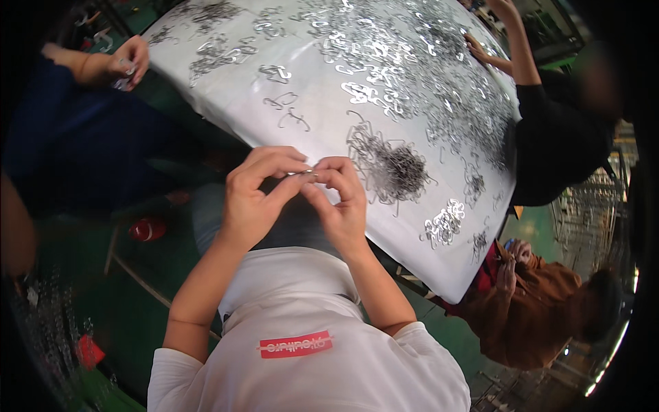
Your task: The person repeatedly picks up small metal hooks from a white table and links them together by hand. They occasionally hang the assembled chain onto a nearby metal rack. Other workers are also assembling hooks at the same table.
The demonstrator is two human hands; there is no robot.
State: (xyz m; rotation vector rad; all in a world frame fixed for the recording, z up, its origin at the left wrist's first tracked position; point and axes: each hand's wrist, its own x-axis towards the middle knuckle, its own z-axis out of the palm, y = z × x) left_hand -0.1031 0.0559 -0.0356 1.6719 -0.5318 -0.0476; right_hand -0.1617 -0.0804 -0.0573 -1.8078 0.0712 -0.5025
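Observation:
My left hand (255,191) and my right hand (341,196) meet in front of me at the near edge of the table. Fingertips of both are pinched together on a small shiny metal piece (310,172); most of it is hidden, so its shape cannot be made out. Just beyond my right hand lies a tangled heap of dark wire hooks (401,170) on a white-covered table (312,147). A few loose hooks (294,118) are spread farther off, past my left hand.
Bright silver hooks (374,96) cover much of the far table, with a smaller silver pile (445,223) near the right corner. A co-worker's hand (130,63) holds shiny pieces at left. Other people sit along the right side. A red object (147,229) stands on the green floor.

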